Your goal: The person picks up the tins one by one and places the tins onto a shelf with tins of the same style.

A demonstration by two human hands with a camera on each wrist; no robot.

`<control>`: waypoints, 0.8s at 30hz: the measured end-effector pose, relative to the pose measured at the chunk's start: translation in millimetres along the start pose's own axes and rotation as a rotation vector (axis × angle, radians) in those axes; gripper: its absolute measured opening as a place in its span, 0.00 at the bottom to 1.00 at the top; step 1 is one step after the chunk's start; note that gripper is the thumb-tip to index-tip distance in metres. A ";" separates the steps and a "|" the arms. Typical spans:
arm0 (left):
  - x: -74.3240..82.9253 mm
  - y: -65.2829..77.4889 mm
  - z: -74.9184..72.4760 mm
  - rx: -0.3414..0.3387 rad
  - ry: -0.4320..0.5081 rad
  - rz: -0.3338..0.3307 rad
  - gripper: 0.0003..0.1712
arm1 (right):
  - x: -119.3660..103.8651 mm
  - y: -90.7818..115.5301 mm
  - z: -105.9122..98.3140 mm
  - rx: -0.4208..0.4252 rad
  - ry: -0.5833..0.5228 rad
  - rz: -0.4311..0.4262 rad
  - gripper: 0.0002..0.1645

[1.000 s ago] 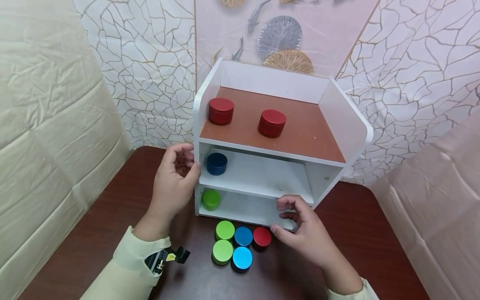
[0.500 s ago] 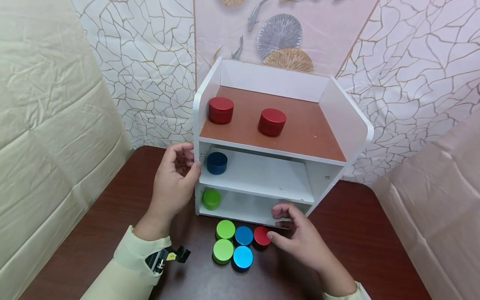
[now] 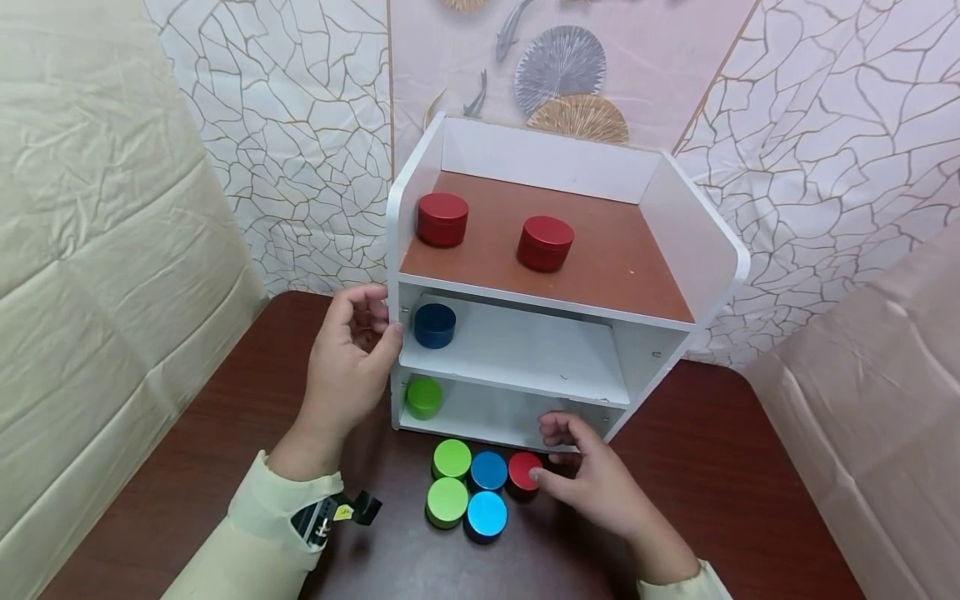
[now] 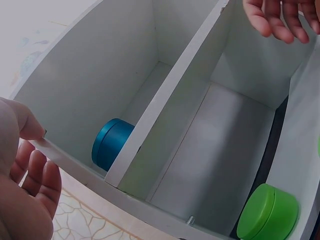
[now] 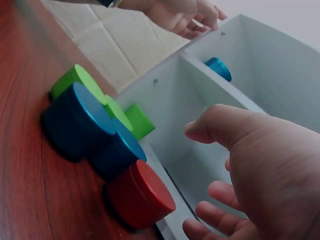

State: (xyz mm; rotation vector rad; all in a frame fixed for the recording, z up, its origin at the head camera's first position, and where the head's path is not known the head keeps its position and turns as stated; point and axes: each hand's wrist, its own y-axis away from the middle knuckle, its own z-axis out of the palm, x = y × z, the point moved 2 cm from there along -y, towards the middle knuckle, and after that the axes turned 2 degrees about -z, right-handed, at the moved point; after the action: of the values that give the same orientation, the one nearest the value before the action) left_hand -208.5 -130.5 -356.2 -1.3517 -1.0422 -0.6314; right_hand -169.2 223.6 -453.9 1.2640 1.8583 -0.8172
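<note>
My left hand [image 3: 348,367] holds the left side panel of a white shelf unit [image 3: 517,379], thumb at the front edge and curled fingers outside. My right hand [image 3: 596,475] hovers beside a red round tin [image 3: 524,472] on the table. Its thumb overlaps that tin in the head view, while its fingers are loosely bent and hold nothing. In the right wrist view a gap shows between the thumb and the red tin [image 5: 142,195]. Left of it stand two blue tins [image 3: 487,512] and two green tins [image 3: 447,500], grouped close together.
Two red tins [image 3: 442,220] stand on the brown top shelf [image 3: 600,250]. A blue tin [image 3: 434,326] sits at the left of the middle shelf, and a green tin [image 3: 423,398] at the left of the bottom one. Patterned cloth [image 3: 300,125] hangs behind the dark table [image 3: 247,400].
My right hand has moved left and slightly down, toward the red tin on the table. The left hand stays on the side panel, and the tins have not moved.
</note>
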 end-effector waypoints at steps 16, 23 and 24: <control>-1.7 0.0 -0.2 0.004 -0.017 -0.001 0.24 | 22.8 -3.6 9.6 -0.043 0.008 0.061 0.47; -2.1 0.0 -0.2 0.003 -0.025 0.002 0.24 | 27.3 -4.4 13.6 -0.055 0.009 0.066 0.47; -2.1 0.0 -0.3 0.004 -0.026 0.003 0.24 | 27.4 -4.4 14.0 -0.054 0.008 0.066 0.47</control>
State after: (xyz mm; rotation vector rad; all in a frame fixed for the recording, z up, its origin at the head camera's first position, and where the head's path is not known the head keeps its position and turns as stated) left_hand -209.4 -131.2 -358.0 -1.3611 -1.0621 -0.6106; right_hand -177.1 223.9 -483.9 1.2889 1.8228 -0.7230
